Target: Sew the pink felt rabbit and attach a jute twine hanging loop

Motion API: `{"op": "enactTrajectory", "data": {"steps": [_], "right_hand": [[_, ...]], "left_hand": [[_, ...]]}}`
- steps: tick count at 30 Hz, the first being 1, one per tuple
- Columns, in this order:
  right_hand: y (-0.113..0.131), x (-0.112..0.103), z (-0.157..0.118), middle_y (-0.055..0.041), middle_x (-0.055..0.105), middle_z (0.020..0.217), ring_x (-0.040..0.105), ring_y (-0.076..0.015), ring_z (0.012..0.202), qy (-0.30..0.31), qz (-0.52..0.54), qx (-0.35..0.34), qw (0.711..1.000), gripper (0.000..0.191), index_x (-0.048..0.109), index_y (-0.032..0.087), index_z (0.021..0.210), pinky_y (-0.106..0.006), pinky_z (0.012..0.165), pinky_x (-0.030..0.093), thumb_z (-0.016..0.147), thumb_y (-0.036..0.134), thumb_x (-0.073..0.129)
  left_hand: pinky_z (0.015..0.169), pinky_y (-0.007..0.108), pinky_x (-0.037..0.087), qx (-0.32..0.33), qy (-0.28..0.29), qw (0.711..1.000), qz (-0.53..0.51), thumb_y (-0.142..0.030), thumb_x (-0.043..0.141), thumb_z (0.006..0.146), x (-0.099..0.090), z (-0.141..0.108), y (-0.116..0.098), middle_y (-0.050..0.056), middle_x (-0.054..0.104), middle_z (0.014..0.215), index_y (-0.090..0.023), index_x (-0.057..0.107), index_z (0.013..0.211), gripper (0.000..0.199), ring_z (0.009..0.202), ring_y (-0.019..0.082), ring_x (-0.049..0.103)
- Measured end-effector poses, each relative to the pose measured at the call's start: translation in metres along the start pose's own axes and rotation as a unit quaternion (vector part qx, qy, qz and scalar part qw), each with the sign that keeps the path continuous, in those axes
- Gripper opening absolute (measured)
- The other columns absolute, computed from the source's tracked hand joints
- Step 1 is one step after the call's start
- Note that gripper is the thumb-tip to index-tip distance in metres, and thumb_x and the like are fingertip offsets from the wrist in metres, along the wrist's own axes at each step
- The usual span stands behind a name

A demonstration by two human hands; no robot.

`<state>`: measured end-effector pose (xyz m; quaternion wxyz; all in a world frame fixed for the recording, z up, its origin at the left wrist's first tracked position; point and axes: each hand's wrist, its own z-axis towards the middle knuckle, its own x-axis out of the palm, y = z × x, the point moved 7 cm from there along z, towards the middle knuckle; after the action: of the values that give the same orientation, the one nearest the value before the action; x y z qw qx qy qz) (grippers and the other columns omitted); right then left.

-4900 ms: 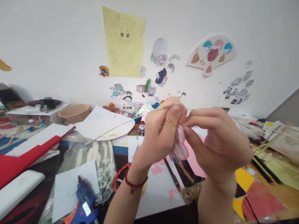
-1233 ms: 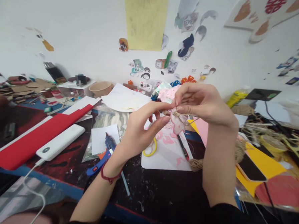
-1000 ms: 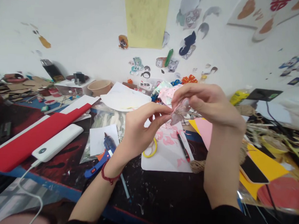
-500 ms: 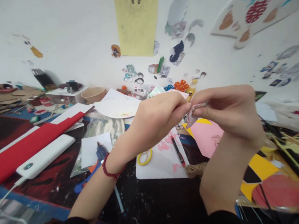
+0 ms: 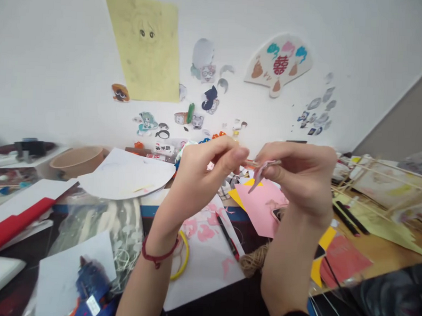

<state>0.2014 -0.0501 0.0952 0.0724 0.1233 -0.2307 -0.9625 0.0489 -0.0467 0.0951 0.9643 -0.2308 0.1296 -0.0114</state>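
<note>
My left hand (image 5: 206, 176) is raised over the desk, thumb and forefinger closed in a pinch. From these fingertips a thin brown strand (image 5: 250, 163) runs across to my right hand (image 5: 302, 174). That hand pinches a small, folded, pale pink piece (image 5: 257, 175), whose pointed end hangs below the fingers; whether it is paper or cloth I cannot tell. Beneath the hands lies a white sheet (image 5: 194, 275) with pink scraps (image 5: 205, 232) and a black-and-red pen (image 5: 228, 236). A ball of twine (image 5: 255, 260) sits beside my right forearm, and a yellow ring (image 5: 182, 258) beside my left wrist.
A blue glue gun (image 5: 93, 281) lies at lower left, near a clear plastic bag (image 5: 83, 222). Behind stand a tan bowl (image 5: 78, 160) and a white fan-shaped sheet (image 5: 125, 174). Pink paper (image 5: 261, 203) lies right of centre; a thin stick frame (image 5: 383, 176) stands far right.
The view has swung to the right, so the wall and desk things appear further left. My hands have drawn slightly apart, showing the strand between them. Both keep their pinch.
</note>
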Motion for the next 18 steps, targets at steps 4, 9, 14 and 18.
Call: {"op": "enactTrajectory", "data": {"steps": [4,9,14,18], "right_hand": [[-0.006,0.005,0.003,0.0006,0.074,0.068,0.07,-0.0149,0.057,0.013,0.008,0.012,1.0,0.01,0.08,0.023,0.091,-0.028,0.05,0.058,0.083,0.017,0.08],[-0.018,0.006,0.004,0.0011,0.073,0.068,0.066,-0.0133,0.054,0.003,-0.006,0.023,1.0,0.009,0.08,0.024,0.088,-0.027,0.048,0.055,0.08,0.027,0.084],[-0.017,0.004,0.004,0.0011,0.071,0.065,0.064,-0.0131,0.055,-0.017,-0.049,0.021,0.998,0.005,0.08,0.025,0.082,-0.027,0.048,0.05,0.079,0.027,0.084],[-0.007,0.005,0.005,-0.0006,0.071,0.064,0.065,-0.0142,0.055,-0.018,-0.049,-0.004,0.999,0.001,0.08,0.023,0.082,-0.028,0.05,0.052,0.083,0.022,0.08]], "left_hand": [[0.063,0.022,0.053,0.039,0.027,0.999,-0.003,-0.035,0.074,0.09,-0.007,-0.001,-0.002,0.002,0.073,0.089,-0.021,0.069,0.1,0.018,0.072,0.01,0.065],[0.062,0.021,0.054,0.072,0.021,0.997,0.015,-0.026,0.073,0.091,-0.013,-0.002,-0.005,0.001,0.074,0.084,-0.02,0.071,0.091,0.007,0.071,0.01,0.066],[0.061,0.017,0.051,0.055,0.034,0.997,0.042,-0.018,0.072,0.091,-0.018,-0.002,0.0,-0.003,0.072,0.075,-0.018,0.067,0.086,0.007,0.066,0.006,0.064],[0.064,0.018,0.052,0.033,0.017,0.997,0.064,-0.021,0.07,0.093,-0.029,-0.003,0.0,-0.003,0.073,0.079,-0.019,0.068,0.088,0.006,0.069,0.006,0.064]]}}
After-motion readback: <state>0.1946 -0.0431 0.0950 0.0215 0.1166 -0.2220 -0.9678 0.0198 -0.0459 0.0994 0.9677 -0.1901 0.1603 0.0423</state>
